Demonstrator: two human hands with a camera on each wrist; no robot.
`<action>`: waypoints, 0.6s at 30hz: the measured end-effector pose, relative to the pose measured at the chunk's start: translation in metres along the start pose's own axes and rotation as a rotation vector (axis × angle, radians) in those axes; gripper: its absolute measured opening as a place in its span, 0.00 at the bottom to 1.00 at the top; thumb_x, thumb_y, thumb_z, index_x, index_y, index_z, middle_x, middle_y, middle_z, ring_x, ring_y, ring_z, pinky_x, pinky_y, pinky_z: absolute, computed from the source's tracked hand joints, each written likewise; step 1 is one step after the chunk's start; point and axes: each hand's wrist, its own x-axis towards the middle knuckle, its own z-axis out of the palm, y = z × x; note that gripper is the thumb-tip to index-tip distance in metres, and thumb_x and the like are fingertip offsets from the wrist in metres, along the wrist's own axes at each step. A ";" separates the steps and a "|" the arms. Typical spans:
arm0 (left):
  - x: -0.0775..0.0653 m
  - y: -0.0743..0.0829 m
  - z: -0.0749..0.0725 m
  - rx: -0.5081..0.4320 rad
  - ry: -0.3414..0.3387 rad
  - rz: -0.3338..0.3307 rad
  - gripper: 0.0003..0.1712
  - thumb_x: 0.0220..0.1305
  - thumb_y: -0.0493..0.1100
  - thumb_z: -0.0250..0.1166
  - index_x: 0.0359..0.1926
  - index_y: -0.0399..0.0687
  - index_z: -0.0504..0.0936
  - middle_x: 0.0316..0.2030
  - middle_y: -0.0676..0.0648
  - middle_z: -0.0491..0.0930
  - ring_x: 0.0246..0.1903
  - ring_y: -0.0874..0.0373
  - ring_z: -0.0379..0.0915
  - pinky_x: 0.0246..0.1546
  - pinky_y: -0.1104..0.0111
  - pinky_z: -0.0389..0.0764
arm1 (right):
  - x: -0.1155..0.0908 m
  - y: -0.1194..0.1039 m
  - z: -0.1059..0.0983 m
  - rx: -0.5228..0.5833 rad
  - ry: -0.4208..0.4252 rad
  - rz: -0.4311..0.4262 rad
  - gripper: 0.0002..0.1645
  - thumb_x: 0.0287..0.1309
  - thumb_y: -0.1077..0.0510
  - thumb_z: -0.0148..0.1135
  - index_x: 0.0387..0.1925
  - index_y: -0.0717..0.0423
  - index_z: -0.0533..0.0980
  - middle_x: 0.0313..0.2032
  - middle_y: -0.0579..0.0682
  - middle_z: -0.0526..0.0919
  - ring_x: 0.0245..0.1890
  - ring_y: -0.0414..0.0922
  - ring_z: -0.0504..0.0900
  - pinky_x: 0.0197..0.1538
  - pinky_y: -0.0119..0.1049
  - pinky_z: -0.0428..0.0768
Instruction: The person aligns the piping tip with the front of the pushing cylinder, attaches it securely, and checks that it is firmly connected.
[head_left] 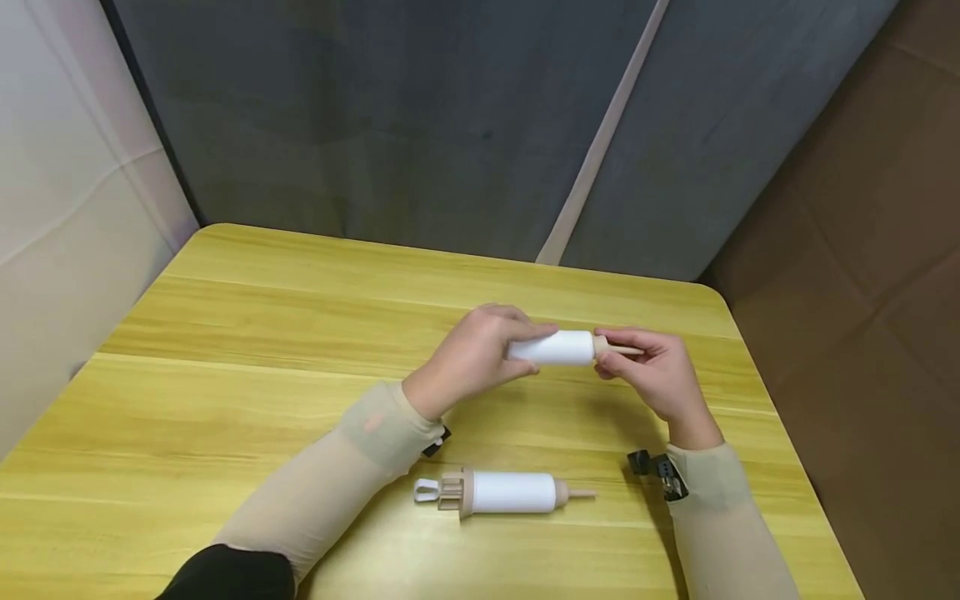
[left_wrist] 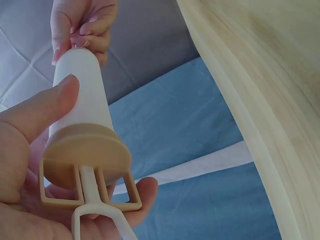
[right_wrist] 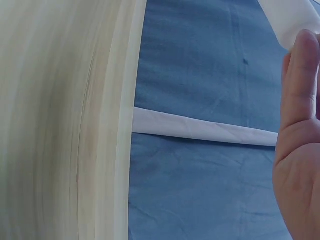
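Observation:
A white syringe-like tube point(head_left: 558, 347) with beige ends is held above the table, lying nearly level. My left hand point(head_left: 483, 350) grips it around its rear part, the thumb along the white barrel point(left_wrist: 82, 95). In the left wrist view, its beige flange point(left_wrist: 87, 147) has two open side loops and a white forked plunger handle point(left_wrist: 92, 200) sticking out. At the other end, my right hand point(head_left: 660, 371) pinches the beige collar point(head_left: 600, 347) beside the thin nozzle point(head_left: 626, 350). The right wrist view catches only part of that hand and the barrel.
A second syringe-like tube point(head_left: 513, 492) of the same look lies on the wooden table point(head_left: 225, 400) nearer the body, its nozzle pointing right. Behind the table hangs a dark grey-blue cloth point(head_left: 412, 125) with a pale strip. Brown cloth point(head_left: 862, 250) stands at the right.

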 end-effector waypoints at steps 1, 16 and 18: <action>0.000 0.000 0.001 0.005 0.005 0.000 0.31 0.56 0.39 0.85 0.62 0.49 0.89 0.48 0.44 0.89 0.45 0.52 0.84 0.49 0.61 0.84 | 0.000 0.000 0.001 0.002 0.010 0.002 0.17 0.64 0.76 0.69 0.53 0.82 0.81 0.46 0.47 0.91 0.35 0.43 0.92 0.39 0.39 0.89; 0.002 0.007 0.002 0.049 -0.007 -0.034 0.31 0.57 0.41 0.85 0.63 0.51 0.88 0.49 0.44 0.88 0.47 0.51 0.83 0.50 0.60 0.84 | -0.001 0.000 0.004 -0.032 0.078 0.027 0.14 0.67 0.73 0.69 0.49 0.83 0.81 0.41 0.47 0.92 0.30 0.41 0.90 0.36 0.39 0.89; 0.002 0.006 0.002 0.042 -0.008 -0.032 0.31 0.57 0.41 0.85 0.63 0.50 0.88 0.49 0.44 0.88 0.47 0.51 0.83 0.51 0.60 0.84 | -0.001 0.000 0.004 -0.034 0.080 0.026 0.14 0.67 0.72 0.69 0.49 0.82 0.82 0.40 0.47 0.92 0.29 0.41 0.90 0.36 0.39 0.89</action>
